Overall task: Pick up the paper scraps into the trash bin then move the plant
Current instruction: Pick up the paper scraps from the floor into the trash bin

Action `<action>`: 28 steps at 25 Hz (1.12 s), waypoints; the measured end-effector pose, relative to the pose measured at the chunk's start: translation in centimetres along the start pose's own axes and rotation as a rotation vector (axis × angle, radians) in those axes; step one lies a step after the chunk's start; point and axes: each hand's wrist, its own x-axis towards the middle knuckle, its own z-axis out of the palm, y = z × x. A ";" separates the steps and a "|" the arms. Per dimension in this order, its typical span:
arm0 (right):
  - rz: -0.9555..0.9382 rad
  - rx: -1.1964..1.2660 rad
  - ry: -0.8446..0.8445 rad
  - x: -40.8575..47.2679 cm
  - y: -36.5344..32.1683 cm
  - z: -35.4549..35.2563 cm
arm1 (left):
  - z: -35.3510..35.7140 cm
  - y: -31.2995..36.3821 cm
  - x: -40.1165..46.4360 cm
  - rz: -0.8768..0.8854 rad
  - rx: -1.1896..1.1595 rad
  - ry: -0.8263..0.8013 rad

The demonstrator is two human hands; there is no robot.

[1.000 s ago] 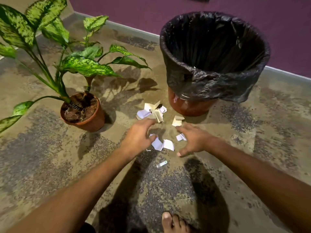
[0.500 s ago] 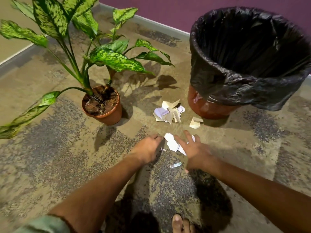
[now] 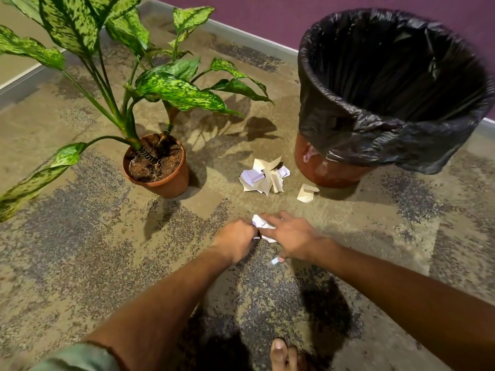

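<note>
Both hands are down on the floor [image 3: 80,236], working the nearest paper scraps [image 3: 261,223] — the left hand [image 3: 237,241] is curled with fingers bunched at their edge, the right hand [image 3: 290,238] lies over them with fingers spread fairly straight, pressing and herding rather than pinching. A bigger pile of scraps [image 3: 263,176] waits further out, between the plant [image 3: 156,164] and the trash bin [image 3: 388,89], with a lone piece [image 3: 306,193] just beside the bin's base. A small sliver [image 3: 274,261] sits near the right wrist. Featherweight stuff, limp and creased — best scooped together and pinched as a bunch. The plant's pot looks far heavier; take it by the rim.
</note>
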 end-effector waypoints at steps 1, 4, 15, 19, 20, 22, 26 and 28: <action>-0.023 -0.007 0.015 -0.3 -0.1 0.3 | 0.0 0.1 0.1 0.004 0.005 0.005; -0.066 0.000 0.044 -1.4 -0.3 1.4 | -0.1 0.3 0.3 -0.018 0.016 0.000; 0.154 0.284 0.243 -5.3 0.8 0.6 | -0.8 1.5 0.4 -0.087 -0.075 -0.096; 0.257 0.419 0.472 -6.2 1.8 -5.1 | -1.2 2.1 0.1 -0.070 -0.090 -0.100; 0.230 0.429 0.594 -6.6 1.9 -7.0 | -1.1 2.3 0.1 -0.069 -0.093 -0.117; 0.150 0.396 0.880 -8.0 2.3 -10.7 | -0.9 2.9 0.2 -0.055 -0.073 -0.153; 0.177 0.279 1.282 -11.2 4.1 -16.6 | -0.5 4.1 0.0 -0.043 -0.018 -0.206; 0.222 0.232 1.409 -12.0 6.0 -18.4 | -0.4 4.7 -0.1 -0.038 0.040 -0.218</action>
